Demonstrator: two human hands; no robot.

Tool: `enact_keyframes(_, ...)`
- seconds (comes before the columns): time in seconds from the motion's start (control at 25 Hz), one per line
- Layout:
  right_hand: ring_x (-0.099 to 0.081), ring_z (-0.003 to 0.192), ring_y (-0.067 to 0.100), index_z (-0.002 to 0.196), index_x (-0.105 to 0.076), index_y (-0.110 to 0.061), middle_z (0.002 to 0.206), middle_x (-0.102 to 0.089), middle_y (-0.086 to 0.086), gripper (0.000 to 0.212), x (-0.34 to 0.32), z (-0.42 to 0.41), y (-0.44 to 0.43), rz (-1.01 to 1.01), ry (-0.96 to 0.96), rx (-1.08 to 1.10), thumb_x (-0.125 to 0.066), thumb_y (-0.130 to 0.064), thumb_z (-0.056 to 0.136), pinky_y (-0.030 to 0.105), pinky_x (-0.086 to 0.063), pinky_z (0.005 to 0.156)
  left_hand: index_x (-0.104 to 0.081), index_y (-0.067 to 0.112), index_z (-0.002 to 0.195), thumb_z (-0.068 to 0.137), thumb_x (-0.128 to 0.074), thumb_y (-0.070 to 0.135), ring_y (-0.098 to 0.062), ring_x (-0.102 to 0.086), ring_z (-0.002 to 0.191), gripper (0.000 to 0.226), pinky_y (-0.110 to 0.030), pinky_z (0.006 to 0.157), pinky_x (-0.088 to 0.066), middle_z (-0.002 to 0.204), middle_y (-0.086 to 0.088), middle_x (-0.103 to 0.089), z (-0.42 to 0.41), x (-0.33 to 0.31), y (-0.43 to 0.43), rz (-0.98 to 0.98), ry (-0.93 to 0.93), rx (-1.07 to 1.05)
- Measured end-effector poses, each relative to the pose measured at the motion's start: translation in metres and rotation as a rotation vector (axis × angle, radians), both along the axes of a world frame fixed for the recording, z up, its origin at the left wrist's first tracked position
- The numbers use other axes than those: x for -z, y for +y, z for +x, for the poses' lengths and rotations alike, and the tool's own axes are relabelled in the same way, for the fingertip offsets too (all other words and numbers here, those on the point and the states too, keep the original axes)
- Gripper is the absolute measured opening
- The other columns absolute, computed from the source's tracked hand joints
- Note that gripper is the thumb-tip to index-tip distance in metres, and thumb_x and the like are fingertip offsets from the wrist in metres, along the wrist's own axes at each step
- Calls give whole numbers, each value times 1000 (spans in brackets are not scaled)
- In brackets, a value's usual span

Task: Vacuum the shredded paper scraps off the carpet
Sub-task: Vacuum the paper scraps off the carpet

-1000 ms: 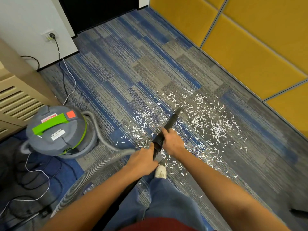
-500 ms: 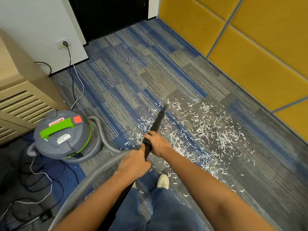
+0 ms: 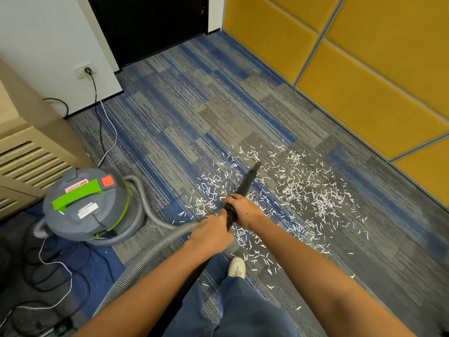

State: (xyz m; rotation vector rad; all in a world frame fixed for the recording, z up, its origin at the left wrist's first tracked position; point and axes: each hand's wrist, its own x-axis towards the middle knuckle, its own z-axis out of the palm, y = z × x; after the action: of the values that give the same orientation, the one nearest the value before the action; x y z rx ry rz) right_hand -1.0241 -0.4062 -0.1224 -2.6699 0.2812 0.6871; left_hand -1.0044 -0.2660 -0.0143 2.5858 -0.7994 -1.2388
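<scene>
Paper scraps (image 3: pixel 303 190) lie thick on the carpet (image 3: pixel 194 117), mostly at two o'clock from the right hand (image 3: pixel 243 207). It and the left hand (image 3: pixel 211 234) both wrap around the nozzle (image 3: pixel 247 181). Sweeping looks barely begun, so the next move is a swing toward two o'clock.

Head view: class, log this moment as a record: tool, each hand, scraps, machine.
tool: black tapered plastic nozzle, tip down among the scraps
right hand: grips the nozzle, foremost
left hand: grips it just behind the right hand
scraps: white shredded paper scraps, strewn over the grey-and-blue striped carpet, densest right of the nozzle
machine: grey drum vacuum with green handle, left, joined by grey ribbed hose
</scene>
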Motion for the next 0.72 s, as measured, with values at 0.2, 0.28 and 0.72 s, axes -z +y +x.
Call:
enact_keyframes(0.2,-52,111,27,123,-51,-15,120,-50,8,44,-1,0,-9,-10,-1,-2,-64,-1,83,40,-49,93,-35,13,135,91,-50,23,-26,-58,90,47,-34,74,-47,102,-8,-57,2,2,-10,-18,18,-2)
enact_keyframes(0.28,-53,110,28,120,-51,-16,119,-51,8,42,0,6,-8,7,-11,0,-65,-2,83,43,-49,92,-35,14,135,91,-50,23,-25,-56,87,48,-34,73,-47,102,-8,-56,6,2,-10,-15,4,-17)
enact_keyframes(0.72,-52,111,27,122,-52,-14,122,-49,10,41,-1,36,-13,40,-39,-46,-61,1,85,39,-48,93,-39,17,129,89,-48,22,-25,-58,86,41,-35,74,-51,97,-6,-57,23,0,-17,0,-18,-98)
